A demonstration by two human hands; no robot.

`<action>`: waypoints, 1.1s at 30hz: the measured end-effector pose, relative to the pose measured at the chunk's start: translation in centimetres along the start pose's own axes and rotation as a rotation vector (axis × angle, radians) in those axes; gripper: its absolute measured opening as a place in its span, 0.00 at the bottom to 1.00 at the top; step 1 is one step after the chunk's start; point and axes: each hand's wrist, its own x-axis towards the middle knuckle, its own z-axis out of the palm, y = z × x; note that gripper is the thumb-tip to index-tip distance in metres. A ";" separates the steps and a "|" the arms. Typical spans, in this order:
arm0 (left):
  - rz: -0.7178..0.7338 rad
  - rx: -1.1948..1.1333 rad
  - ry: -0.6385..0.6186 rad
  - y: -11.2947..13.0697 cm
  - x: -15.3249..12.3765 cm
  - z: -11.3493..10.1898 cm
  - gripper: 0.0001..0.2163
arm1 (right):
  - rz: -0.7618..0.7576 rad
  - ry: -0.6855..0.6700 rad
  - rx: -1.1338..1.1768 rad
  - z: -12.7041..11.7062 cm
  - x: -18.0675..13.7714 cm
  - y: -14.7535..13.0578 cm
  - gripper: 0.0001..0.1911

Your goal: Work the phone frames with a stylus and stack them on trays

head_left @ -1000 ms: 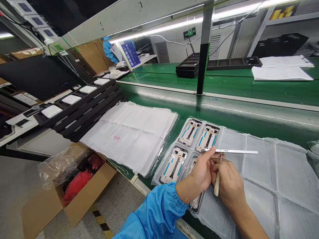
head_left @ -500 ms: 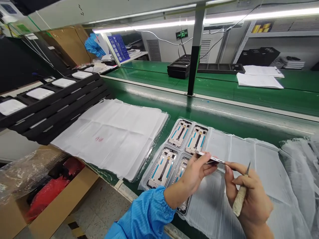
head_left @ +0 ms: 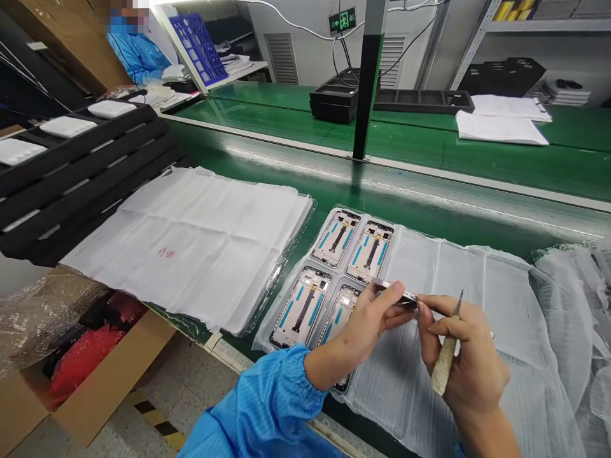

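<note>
My left hand [head_left: 367,324], in a blue sleeve, pinches a thin phone frame [head_left: 398,292] edge-on above the clear plastic tray [head_left: 424,381]. My right hand [head_left: 465,356] touches the same frame with thumb and forefinger. It also grips a pointed tool with a taped handle [head_left: 446,356], tip upward. Under my hands the tray holds several phone frames [head_left: 334,238] with blue strips and black cables showing.
A stack of white sheets [head_left: 191,235] lies left of the tray on the green conveyor bench [head_left: 429,203]. Black trays [head_left: 71,172] with white pads stand at far left. A cardboard box [head_left: 71,375] sits on the floor. Another person in blue [head_left: 136,54] works at the far left.
My hands have drawn closer together on the frame, and the camera view has tipped down and shifted slightly. The tool in my right hand has turned tip-up since a second ago.
</note>
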 end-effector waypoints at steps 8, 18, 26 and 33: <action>-0.017 0.009 0.044 0.1 -0.2 0.4 0.39 | -0.022 -0.021 -0.015 -0.1 0.3 -0.3 0.14; -0.021 0.028 0.036 0.4 -0.3 0.4 0.39 | -0.013 -0.029 0.028 -0.3 0.1 0.1 0.13; -0.009 0.041 0.009 0.1 -0.2 0.1 0.40 | -0.005 -0.021 0.039 -0.3 0.3 -0.1 0.14; -0.002 0.060 -0.013 0.2 -0.1 0.0 0.41 | -0.006 -0.054 0.076 -0.5 0.1 0.2 0.14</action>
